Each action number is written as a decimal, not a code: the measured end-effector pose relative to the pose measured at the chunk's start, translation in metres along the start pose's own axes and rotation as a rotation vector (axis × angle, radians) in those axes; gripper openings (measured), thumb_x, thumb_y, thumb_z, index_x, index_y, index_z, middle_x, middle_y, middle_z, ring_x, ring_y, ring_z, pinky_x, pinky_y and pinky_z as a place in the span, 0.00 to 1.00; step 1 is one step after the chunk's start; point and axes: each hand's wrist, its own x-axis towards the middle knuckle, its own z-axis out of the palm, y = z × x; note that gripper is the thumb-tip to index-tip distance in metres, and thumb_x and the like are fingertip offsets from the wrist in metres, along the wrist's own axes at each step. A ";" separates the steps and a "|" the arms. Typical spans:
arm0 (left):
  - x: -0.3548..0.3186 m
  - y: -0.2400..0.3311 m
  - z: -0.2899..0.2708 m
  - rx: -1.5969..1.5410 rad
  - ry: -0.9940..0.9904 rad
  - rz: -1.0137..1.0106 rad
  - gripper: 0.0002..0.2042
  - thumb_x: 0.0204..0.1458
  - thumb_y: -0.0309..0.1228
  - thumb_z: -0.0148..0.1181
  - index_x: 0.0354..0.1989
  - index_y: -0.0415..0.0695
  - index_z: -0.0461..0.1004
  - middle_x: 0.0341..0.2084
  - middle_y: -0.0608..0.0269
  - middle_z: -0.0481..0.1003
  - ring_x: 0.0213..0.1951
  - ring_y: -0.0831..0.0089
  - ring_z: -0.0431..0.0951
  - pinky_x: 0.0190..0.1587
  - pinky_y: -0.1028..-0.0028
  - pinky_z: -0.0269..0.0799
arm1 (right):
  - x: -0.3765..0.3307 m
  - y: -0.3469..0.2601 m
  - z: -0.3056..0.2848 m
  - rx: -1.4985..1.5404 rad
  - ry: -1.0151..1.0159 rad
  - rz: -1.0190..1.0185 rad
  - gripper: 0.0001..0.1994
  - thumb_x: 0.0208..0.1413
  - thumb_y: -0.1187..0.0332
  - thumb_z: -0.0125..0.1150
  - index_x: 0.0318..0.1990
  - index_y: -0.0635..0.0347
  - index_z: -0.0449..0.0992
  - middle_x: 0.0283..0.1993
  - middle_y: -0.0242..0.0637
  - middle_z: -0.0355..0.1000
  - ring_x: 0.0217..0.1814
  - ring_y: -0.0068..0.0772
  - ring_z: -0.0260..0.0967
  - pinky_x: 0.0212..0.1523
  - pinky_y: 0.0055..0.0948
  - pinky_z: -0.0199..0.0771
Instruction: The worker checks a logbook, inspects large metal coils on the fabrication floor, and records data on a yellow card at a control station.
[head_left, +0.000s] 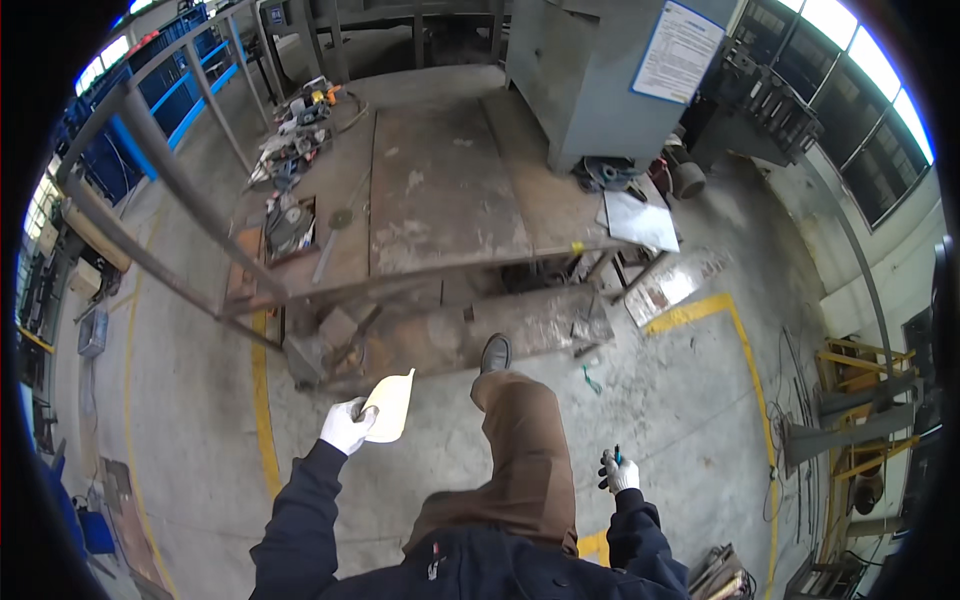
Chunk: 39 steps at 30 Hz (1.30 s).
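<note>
My left hand (348, 425), in a white glove, is closed on the edge of a pale yellow sheet of paper (391, 408). The sheet curls a little and hangs out to the hand's right, over the floor. On the other side of my body, my right hand (619, 474), gloved in white with dark fingers, is closed round a slim dark and blue pen-like thing (617, 455). Only the tip of it sticks out above the fingers. Ahead of both hands, my dark shoe (496, 354) is at the low metal step (430, 345) in front of a steel platform (450, 190).
A metal railing (190, 210) bounds the platform's left side. Tools and cables (295, 140) lie in a heap beside it. A grey cabinet (590, 90) stands on the right, with a white sheet (640, 220) near its foot. Yellow lines (740, 350) mark the concrete floor.
</note>
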 end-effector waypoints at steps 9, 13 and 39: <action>0.247 0.321 -0.133 0.482 0.069 -0.102 0.14 0.55 0.38 0.60 0.32 0.37 0.77 0.22 0.41 0.75 0.29 0.46 0.79 0.31 0.58 0.72 | 0.201 -0.414 -0.022 -0.278 -0.219 -0.288 0.23 0.63 0.49 0.58 0.44 0.64 0.80 0.24 0.42 0.78 0.20 0.33 0.76 0.24 0.34 0.77; 0.272 0.382 -0.192 0.486 0.202 -0.265 0.17 0.53 0.40 0.60 0.26 0.34 0.75 0.20 0.40 0.73 0.24 0.44 0.76 0.28 0.56 0.69 | 0.229 -0.501 -0.037 -0.474 -0.177 -0.481 0.24 0.63 0.46 0.57 0.40 0.63 0.80 0.22 0.42 0.77 0.20 0.35 0.77 0.28 0.35 0.78; 0.676 0.497 -0.409 -0.042 0.188 -0.222 0.13 0.53 0.32 0.58 0.39 0.33 0.80 0.26 0.47 0.80 0.27 0.68 0.81 0.34 0.68 0.75 | 0.123 -0.925 -0.167 -0.971 -0.556 0.017 0.34 0.61 0.33 0.44 0.41 0.56 0.83 0.34 0.44 0.81 0.42 0.49 0.80 0.45 0.43 0.77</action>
